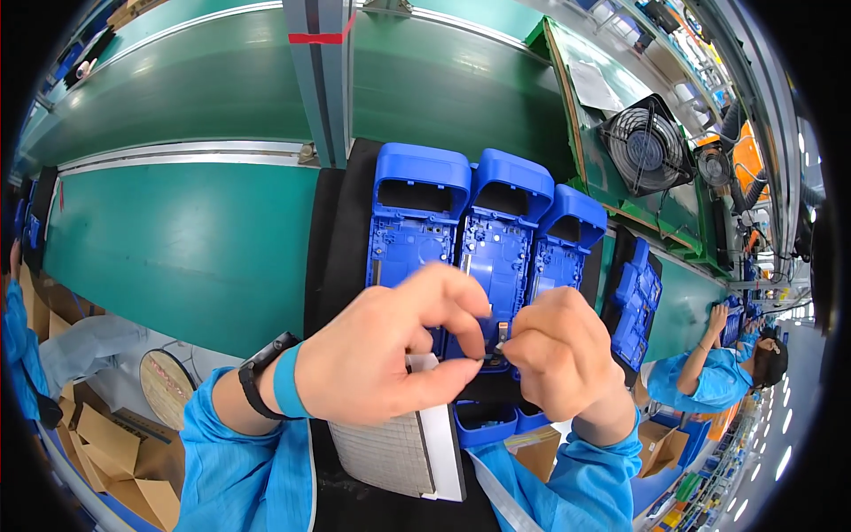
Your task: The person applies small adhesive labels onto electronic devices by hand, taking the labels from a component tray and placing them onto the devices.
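The left hand [390, 350] and right hand [560, 350] meet over the middle blue plastic housing shell [498, 235] on the black mat [341, 239]; their fingertips pinch together on a small metal part [502, 334], just above that shell's lower end; two like shells flank it.

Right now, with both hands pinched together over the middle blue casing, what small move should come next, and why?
Probably press the small metal part down into the middle blue casing: the left hand and right hand both pinch at it, and it appears to sit right against the casing.
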`<state>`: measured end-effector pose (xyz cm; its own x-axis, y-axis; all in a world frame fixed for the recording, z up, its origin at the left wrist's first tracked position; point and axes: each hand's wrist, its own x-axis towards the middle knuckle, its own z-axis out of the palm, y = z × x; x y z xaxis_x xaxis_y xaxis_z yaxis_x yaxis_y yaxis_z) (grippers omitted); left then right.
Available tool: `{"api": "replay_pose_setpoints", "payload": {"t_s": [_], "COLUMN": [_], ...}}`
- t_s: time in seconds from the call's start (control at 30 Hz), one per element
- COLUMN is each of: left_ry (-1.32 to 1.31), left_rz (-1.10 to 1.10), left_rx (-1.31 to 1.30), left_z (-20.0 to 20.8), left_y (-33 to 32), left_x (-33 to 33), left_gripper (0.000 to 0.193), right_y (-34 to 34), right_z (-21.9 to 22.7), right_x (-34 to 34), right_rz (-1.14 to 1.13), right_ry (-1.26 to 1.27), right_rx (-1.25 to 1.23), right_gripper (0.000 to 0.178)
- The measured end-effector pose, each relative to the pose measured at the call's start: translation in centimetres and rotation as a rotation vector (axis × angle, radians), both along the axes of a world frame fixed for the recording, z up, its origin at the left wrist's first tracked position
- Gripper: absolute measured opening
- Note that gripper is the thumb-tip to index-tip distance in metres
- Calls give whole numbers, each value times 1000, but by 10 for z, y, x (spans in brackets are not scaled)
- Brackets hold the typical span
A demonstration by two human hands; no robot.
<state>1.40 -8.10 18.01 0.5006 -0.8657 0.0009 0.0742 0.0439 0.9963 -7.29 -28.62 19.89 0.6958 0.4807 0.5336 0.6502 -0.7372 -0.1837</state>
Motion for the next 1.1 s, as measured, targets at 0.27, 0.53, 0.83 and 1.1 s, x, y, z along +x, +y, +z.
{"api": "replay_pose_setpoints", "payload": {"t_s": [0.27, 0.53, 0.83, 1.1], "left_ry": [323, 611, 646, 634], "left_rz": [538, 536, 535, 561], "left_rx": [-283, -340, -330, -308], "left_z": [-37, -93, -112, -117], "left_y": [48, 121, 129, 128], "left_x": [21, 43, 31, 29], "left_gripper": [32, 20, 19, 20], "right_y": [-56, -58, -66, -68], "right_z": [-9, -34, -39, -40], "right_x": [-47, -70, -75, -72], "right_rz": [-326, -410, -380, -367], "right_ry": [281, 436, 519, 545], "right_rx": [160, 52, 5, -88], "right_gripper": [10, 21, 25, 29]}}
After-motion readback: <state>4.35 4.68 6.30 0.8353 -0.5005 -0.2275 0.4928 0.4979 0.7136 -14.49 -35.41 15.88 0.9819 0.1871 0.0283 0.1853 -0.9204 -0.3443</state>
